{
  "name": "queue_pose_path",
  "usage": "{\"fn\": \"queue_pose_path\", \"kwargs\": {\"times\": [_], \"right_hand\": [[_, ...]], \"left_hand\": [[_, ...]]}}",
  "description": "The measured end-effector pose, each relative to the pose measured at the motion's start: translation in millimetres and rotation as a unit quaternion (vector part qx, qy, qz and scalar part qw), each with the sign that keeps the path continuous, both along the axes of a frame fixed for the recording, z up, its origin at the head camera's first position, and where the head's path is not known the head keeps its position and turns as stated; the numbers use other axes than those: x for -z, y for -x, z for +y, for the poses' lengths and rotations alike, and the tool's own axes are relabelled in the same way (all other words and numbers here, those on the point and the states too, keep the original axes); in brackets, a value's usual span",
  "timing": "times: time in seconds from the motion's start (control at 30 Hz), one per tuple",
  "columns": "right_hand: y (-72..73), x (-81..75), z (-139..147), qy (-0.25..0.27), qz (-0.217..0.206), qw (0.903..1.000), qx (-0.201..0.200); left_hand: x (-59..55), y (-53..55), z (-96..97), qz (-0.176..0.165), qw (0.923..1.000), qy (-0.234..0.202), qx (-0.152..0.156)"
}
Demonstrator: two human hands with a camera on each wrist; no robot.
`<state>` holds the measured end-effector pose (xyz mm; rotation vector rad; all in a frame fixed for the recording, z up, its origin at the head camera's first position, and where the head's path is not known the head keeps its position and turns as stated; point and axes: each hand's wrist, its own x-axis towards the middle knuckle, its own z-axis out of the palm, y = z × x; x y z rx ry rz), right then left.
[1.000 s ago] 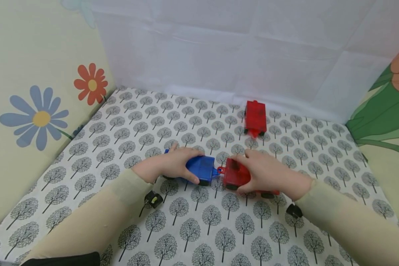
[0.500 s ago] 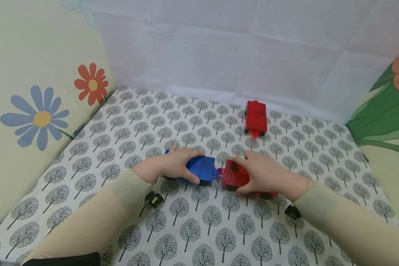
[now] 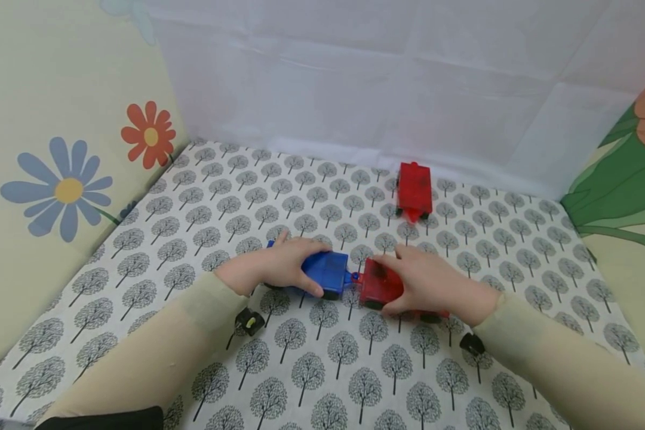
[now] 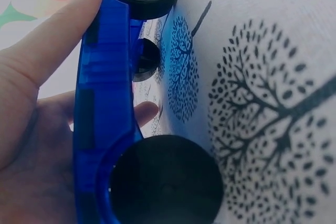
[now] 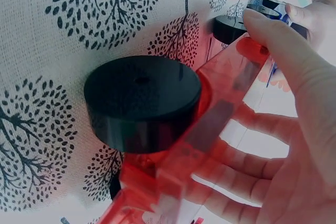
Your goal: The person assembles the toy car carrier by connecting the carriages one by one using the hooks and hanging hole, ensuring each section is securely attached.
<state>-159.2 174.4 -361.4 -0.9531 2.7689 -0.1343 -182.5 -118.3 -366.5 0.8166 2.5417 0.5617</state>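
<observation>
My left hand (image 3: 285,263) grips a translucent blue toy wagon (image 3: 328,270) from above, thumb along its near side. In the left wrist view, its black wheels (image 4: 167,182) rest on or just over the cloth. My right hand (image 3: 430,278) holds a translucent red toy wagon (image 3: 377,283) across its sides. The right wrist view shows that red wagon's black wheel (image 5: 143,100) and the fingers behind its body. Between the wagons, the red ring coupling (image 3: 356,277) meets the blue coupling, and a blue spot shows within the ring. Both wagons' outer ends are partly covered by my hands.
Another red toy wagon (image 3: 414,190) stands farther back, near the white backdrop (image 3: 355,77). A tree-print cloth (image 3: 333,352) covers the table. Flower-patterned panels (image 3: 59,286) border both sides.
My right hand has shifted very slightly left and down with the red wagon. Its ring, earlier resting open-looking beside the blue coupling, now overlaps it. My left hand stays put.
</observation>
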Motion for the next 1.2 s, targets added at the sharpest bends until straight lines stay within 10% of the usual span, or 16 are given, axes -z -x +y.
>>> {"fn": "queue_pose_path", "kwargs": {"times": [0.57,0.8,1.2], "right_hand": [[0.2,-0.9,-6,-0.013,0.013,0.9997,-0.017],[-1.0,-1.3,-4,-0.004,0.015,0.9998,-0.015],[1.1,0.2,4,0.072,-0.023,0.9972,0.001]], "left_hand": [[-13.2,3.7,1.2,0.035,0.9985,0.042,0.006],[-37.2,-12.6,51.6,0.103,0.9937,0.038,0.025],[-12.0,-24.6,119.3,0.161,0.9834,0.041,0.074]]}}
